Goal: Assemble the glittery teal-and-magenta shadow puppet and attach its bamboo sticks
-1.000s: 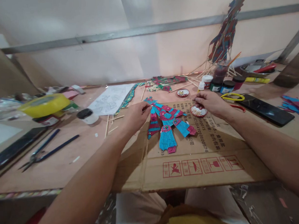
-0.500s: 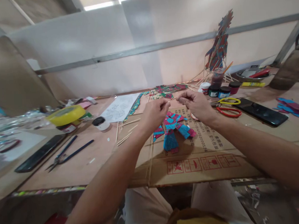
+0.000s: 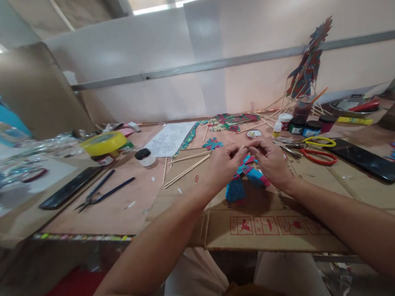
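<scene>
My left hand [image 3: 226, 164] and my right hand [image 3: 270, 162] meet above the cardboard sheet [image 3: 217, 232], fingertips pinched close together. Between them a thin wooden stick [image 3: 242, 147] shows only as a short pale end; the fingers cover the rest. Directly beneath lies a blue and pink figure cut-out [image 3: 235, 190], its upper part partly hidden by my hands. A smaller blue and pink piece [image 3: 212, 143] rests just beyond my left hand. Several loose thin sticks lie left of that hand.
Pliers [image 3: 95, 196], a black-lidded jar [image 3: 145, 157] and yellow tape [image 3: 104, 143] sit on the left. On the right are scissors [image 3: 318, 156], a black phone [image 3: 368, 160] and paint jars [image 3: 296, 126]. Behind them, a red-blue figure [image 3: 308, 64] stands on sticks against the wall.
My hands have drawn closer together and lower over the figure cut-out, covering more of the stick. The view has turned left, so the table's contents appear shifted right.
</scene>
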Motion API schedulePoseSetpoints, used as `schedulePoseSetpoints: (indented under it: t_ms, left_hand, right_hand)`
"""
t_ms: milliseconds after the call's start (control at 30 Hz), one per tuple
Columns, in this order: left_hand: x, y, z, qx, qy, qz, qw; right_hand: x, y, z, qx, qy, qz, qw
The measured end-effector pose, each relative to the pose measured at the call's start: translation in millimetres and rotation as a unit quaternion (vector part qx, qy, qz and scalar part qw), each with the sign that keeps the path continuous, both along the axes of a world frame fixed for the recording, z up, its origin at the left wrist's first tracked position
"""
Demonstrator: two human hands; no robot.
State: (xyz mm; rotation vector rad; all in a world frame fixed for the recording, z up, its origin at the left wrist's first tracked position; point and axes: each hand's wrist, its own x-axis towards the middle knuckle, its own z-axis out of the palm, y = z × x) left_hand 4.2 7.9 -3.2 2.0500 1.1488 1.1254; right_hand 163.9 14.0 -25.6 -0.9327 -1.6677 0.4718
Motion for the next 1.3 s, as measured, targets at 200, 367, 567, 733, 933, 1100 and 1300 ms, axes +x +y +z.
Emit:
schedulePoseSetpoints:
  t_ms: [200, 367, 567, 733, 933, 1100, 1300]
  left_hand:
    - [-6, 2, 0.6, -0.035, -0.033, -0.034, 0.998]
    - [-7, 0, 5.5, -0.071, -0.073, -0.059, 0.993]
    - [-6, -2, 6.8, -0.081, -0.082, -0.041, 0.992]
    - [-8, 3, 4.8, -0.114, -0.091, -0.052, 0.988]
    - [-11, 9, 0.9, -0.157, -0.139, -0.078, 0.975]
    - [-11, 6, 5.9, -0.169, -0.155, -0.079, 0.970]
    - [-11, 3, 13.8, -0.104, -0.059, -0.020, 0.993]
  right_hand:
    - [-1, -4, -5.4, 0.034, -0.004, -0.011, 0.999]
    - [-5, -8, -4.7, -0.007, 0.046, 0.011, 0.999]
    - [-5, -5, -4.1, 0.003, 0.065, 0.013, 0.998]
    - [-4, -1, -7.4, 0.048, 0.045, 0.013, 0.998]
    - [-3, 0, -5.9, 0.070, 0.031, 0.028, 0.997]
    - [-7, -2, -5.3, -0.036, 0.094, 0.090, 0.991]
    - [-7, -3, -2.8, -0.098, 0.106, 0.107, 0.984]
